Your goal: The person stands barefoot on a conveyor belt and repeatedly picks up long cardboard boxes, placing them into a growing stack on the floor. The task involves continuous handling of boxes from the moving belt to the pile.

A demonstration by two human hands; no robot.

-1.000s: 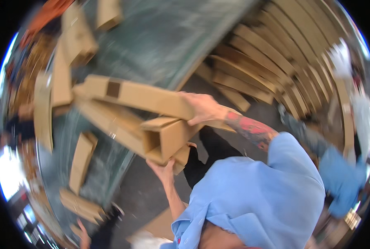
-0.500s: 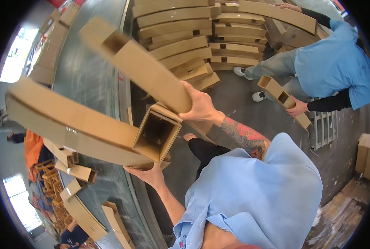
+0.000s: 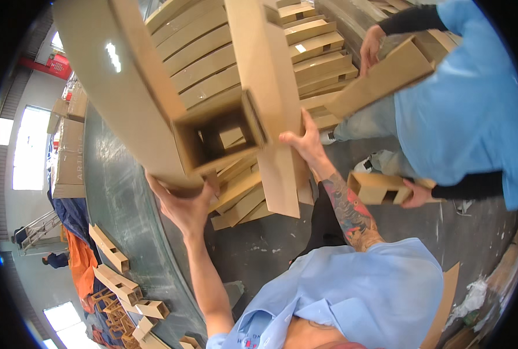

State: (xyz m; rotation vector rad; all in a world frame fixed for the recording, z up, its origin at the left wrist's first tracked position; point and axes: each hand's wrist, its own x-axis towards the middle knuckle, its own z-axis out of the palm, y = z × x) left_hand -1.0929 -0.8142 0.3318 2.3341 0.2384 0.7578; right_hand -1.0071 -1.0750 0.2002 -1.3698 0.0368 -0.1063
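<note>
My left hand (image 3: 183, 203) is wrapped round the lower end of a long brown cardboard box (image 3: 119, 75), which tilts away to the upper left. Its square open end faces me, showing a hollow inside. On the other side, my right hand (image 3: 308, 139) grips the side of a second long cardboard box (image 3: 250, 52), held steeply beside the first. Most of that hand's fingers are behind the box. Both boxes are held in front of a stack of similar long boxes (image 3: 195, 58).
A co-worker in a blue shirt (image 3: 462, 110) stands close on the right, one hand at a cardboard box (image 3: 381, 78) and the other on a shorter-looking one (image 3: 372, 187). Along the left runs a grey metal-topped surface (image 3: 119, 180) with several loose boxes (image 3: 119, 285).
Both boxes have swung from the left toward the stack, and the left one now points more steeply up. My view has turned. The co-worker appears closer, with the boxes in their hands shifted.
</note>
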